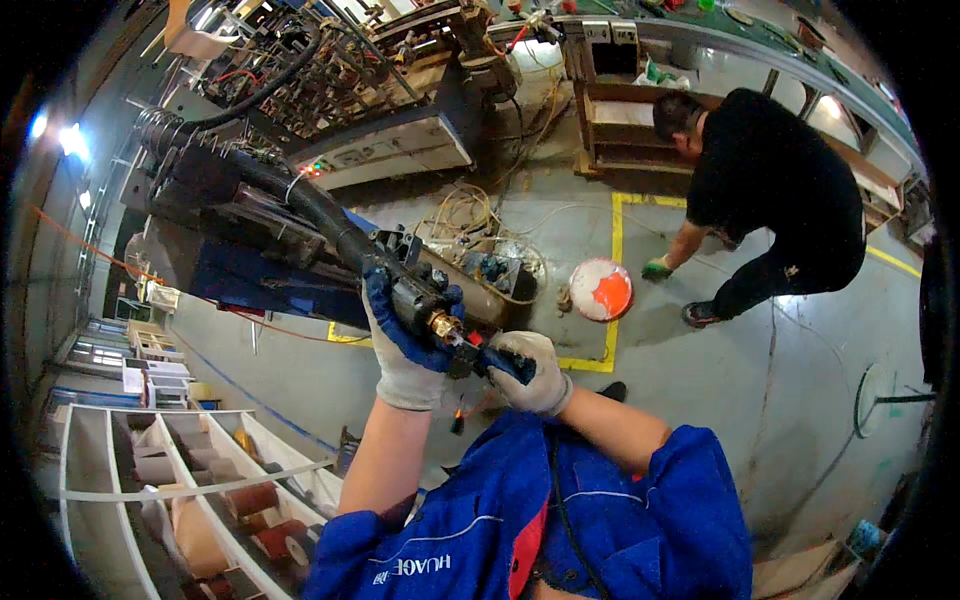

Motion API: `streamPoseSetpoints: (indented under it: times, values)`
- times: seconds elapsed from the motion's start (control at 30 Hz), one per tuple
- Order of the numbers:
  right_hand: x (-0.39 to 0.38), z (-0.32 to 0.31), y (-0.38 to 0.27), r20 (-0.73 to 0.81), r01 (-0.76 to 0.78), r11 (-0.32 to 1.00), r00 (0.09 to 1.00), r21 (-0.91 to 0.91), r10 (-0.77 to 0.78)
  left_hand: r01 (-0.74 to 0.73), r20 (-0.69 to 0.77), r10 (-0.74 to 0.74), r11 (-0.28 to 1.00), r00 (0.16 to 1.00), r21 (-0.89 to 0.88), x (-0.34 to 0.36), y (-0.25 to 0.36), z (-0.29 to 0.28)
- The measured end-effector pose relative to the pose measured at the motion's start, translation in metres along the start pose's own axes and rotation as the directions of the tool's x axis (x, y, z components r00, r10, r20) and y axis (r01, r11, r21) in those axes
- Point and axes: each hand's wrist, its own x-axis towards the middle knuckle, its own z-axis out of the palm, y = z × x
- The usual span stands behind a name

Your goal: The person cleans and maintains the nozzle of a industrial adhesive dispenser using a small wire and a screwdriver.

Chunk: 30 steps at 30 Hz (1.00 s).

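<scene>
My left hand (pixel 402 352), in a white glove with a blue coated palm, wraps round the black head (pixel 412 293) at the end of a thick black machine arm (pixel 325 222). A brass fitting (pixel 444 325) sticks out of that head, between my two hands. Just beyond the fitting is a small black part (pixel 466 350) with a red bit beside it. My right hand (pixel 535 372), gloved the same way, is closed with its fingertips at this part. Its fingers partly hide what they grip, and I cannot make out its exact kind.
A co-worker in black (pixel 775 190) bends toward the floor on the right, near a round white-and-orange bucket (pixel 601 290). Loose hoses (pixel 465 215) lie ahead by the machine. A rack (pixel 95 470) with rolls stands at lower left. Yellow tape (pixel 612 340) marks the floor.
</scene>
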Motion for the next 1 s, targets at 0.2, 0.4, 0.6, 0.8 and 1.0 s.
streamPoseSetpoints:
  times: [0.2, 0.4, 0.6, 0.8, 1.0]
  values:
    - [0.001, -0.018, 0.009, 0.067, 0.018, 0.993, 0.998, -0.118, -0.01, -0.02, 0.034, 0.022, 0.999, 0.999, -0.046, 0.001, -0.005, 0.011]
    - [0.01, 0.0, 0.036, 0.065, 0.034, 0.991, 0.998, -0.133, -0.026, 0.031, 0.028, -0.029, 0.995, 0.999, -0.09, 0.0, -0.006, 0.009]
    - [0.014, -0.004, 0.017, 0.085, -0.143, 0.985, 0.987, 0.098, 0.135, 0.074, 0.067, -0.068, 0.993, 0.995, -0.097, 0.005, -0.008, -0.004]
    - [0.047, 0.009, -0.004, 0.083, -0.036, 0.999, 0.996, -0.025, 0.038, -0.034, -0.069, 0.036, 0.999, 0.997, 0.033, 0.004, -0.008, 0.001]
    - [0.054, 0.003, 0.005, 0.048, 0.227, 0.968, 0.974, -0.11, -0.223, 0.016, -0.023, -0.017, 0.999, 1.0, -0.03, 0.003, -0.005, 0.011]
